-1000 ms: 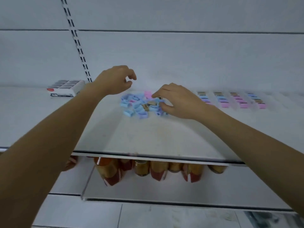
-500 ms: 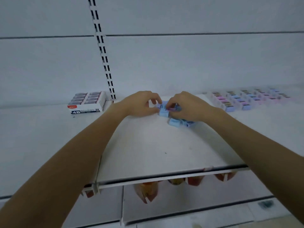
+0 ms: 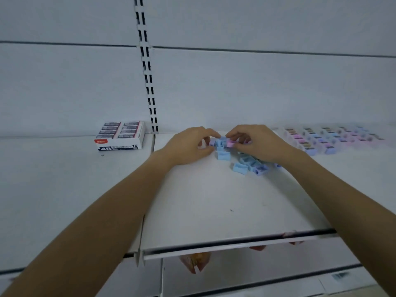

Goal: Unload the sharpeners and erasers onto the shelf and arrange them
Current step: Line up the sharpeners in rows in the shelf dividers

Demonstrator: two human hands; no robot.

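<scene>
Fingers curled: left hand point(image 3: 188, 147) pinches a blue sharpener point(image 3: 218, 142), right hand point(image 3: 258, 144) a pink sharpener point(image 3: 231, 143) — between them, on the shelf point(image 3: 214, 206). Risk: right wrist sweeping the loose pile point(image 3: 248, 165) beneath it — scatter.

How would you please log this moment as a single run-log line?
phase: arranging | left hand: pinches blue sharpener | right hand: pinches pink sharpener | loose sharpeners: on shelf | eraser box: at left
</scene>
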